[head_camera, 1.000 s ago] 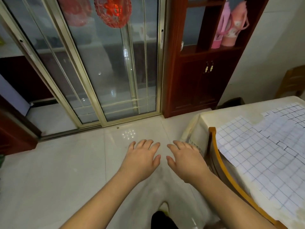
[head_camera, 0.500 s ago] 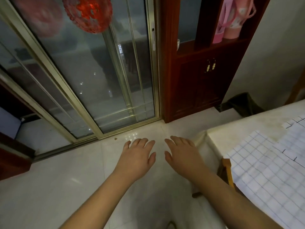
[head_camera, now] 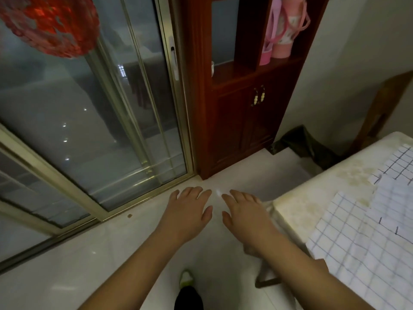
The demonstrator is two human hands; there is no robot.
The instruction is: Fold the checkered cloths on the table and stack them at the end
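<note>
Standing by, listing left to right:
Red ornament: hangs at the upper left, against the glass.
Sliding door: glass panes in pale metal frames, closed as far as can be seen.
Left hand: palm down over the floor, fingers straight and together, holding nothing.
Right hand: just beside the left, palm down, fingers straight, holding nothing; near the table corner but not touching it.
Cabinet: dark red wood, pink flasks on its shelf.
Table: far right, pale stained top.
Checkered cloths: white with dark grid lines, lying flat and overlapping on the table, one edge hanging over the near side; none folded yet.
Handling, judged: thin, soft and light; will flop and drag its neighbour if pulled from the middle.
Where to hold, judged: pinch two corners of the topmost cloth, one per hand, and lift clear before folding.
Step, judged: reaching toward the table; folding not begun.
</note>
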